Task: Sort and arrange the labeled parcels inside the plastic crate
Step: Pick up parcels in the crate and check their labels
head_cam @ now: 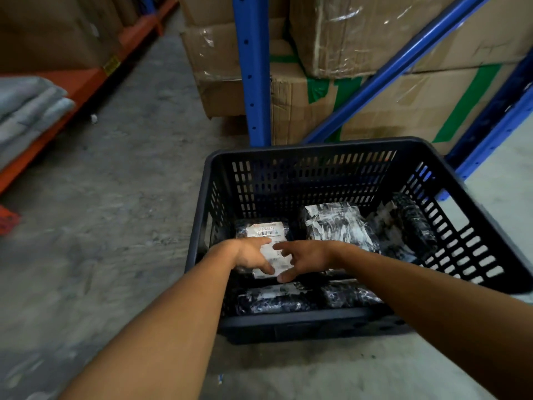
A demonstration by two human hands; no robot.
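A black slotted plastic crate [317, 145] stands on the concrete floor and holds several dark parcels wrapped in shiny film. One parcel with a white barcode label [266, 230] lies at the crate's left side. My left hand [252, 255] grips its left edge, thumb across the label. My right hand [305, 259] holds its right edge, fingers on the label. Another labeled parcel [340, 223] lies in the middle, one more parcel [412, 223] leans at the right wall, and two parcels [277, 298] lie along the near wall.
Blue steel racking [253, 67] with stacked cardboard boxes [360, 33] rises right behind the crate. An orange rack beam [86, 85] runs along the left with grey folded bags [26, 111] on it. Bare concrete floor [115, 212] stretches to the left.
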